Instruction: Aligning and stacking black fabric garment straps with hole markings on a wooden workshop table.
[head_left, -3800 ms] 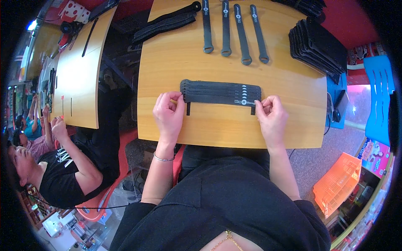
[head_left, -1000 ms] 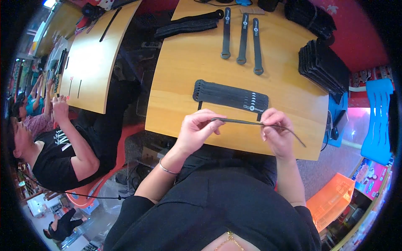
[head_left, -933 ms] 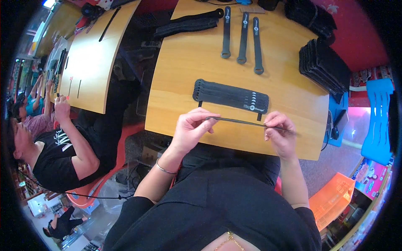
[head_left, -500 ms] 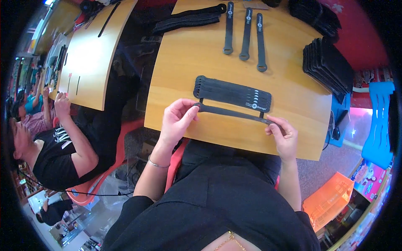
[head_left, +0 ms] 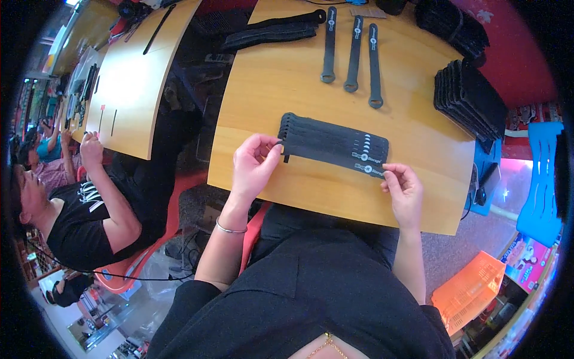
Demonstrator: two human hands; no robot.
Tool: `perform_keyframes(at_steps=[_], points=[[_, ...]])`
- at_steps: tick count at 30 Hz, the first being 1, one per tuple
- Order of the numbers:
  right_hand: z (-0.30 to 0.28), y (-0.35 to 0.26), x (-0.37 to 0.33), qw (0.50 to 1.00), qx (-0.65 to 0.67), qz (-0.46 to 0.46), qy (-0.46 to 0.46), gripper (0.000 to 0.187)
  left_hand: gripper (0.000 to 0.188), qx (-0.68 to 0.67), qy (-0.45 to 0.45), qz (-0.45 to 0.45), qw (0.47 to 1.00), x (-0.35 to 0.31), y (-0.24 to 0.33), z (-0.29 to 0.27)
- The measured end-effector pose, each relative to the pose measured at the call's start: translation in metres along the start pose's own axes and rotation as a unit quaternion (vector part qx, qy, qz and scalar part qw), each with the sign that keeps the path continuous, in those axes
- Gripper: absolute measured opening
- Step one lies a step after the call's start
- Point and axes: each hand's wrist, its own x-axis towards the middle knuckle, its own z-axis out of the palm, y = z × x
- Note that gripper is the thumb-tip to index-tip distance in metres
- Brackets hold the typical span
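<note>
A row of overlapping black hook-and-loop straps (head_left: pixel 326 133) lies on the wooden table in front of me, white print near the right ends. Along its near edge lies one more black strap (head_left: pixel 332 158), lapping the row. My left hand (head_left: pixel 254 166) pinches this strap's left end between thumb and fingers. At the printed right end, my right hand (head_left: pixel 405 188) is closed in a pinch on the same strap. A short dark strip (head_left: pixel 286 160) pokes out below the row beside my left fingertips.
Three loose straps (head_left: pixel 353 57) lie farther back on the table (head_left: pixel 251 113). Strap bundles (head_left: pixel 272 35) sit at the back left, with stacked black straps (head_left: pixel 469 99) at the right. An orange crate (head_left: pixel 469 293) stands lower right. Another person (head_left: pixel 89 197) sits at a table on the left.
Both hands have brought the held strap up against the near edge of the row. Its printed face now shows upward, and the gap between strap and row has closed.
</note>
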Motion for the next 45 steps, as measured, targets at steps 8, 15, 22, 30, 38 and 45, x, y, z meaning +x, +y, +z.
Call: perform_keyframes(at_steps=[8, 15, 22, 30, 38, 45], points=[[0.005, -0.001, 0.002, 0.993, -0.094, -0.056, 0.042, 0.01, 0.009, 0.041, -0.02, 0.008, 0.999, 0.009, -0.005, -0.003], [0.006, 0.003, 0.003, 0.988, -0.122, -0.074, 0.066, 0.011, 0.014, 0.001, -0.007, 0.017, 1.0, 0.01, -0.007, 0.001], [0.011, 0.006, 0.007, 0.983, -0.131, -0.104, 0.07, 0.011, 0.017, 0.034, 0.008, 0.036, 0.999, 0.012, -0.008, 0.004], [0.013, 0.008, 0.008, 0.979, -0.145, -0.113, 0.089, 0.014, 0.02, 0.049, 0.026, 0.039, 0.998, 0.013, -0.013, 0.006], [0.015, 0.007, 0.007, 0.984, -0.125, -0.09, 0.093, 0.016, 0.017, 0.077, 0.023, 0.039, 0.996, 0.014, -0.013, 0.006], [0.015, 0.008, 0.008, 0.983, -0.135, -0.083, 0.096, 0.017, 0.014, 0.081, 0.026, 0.021, 0.996, 0.015, -0.01, 0.007]])
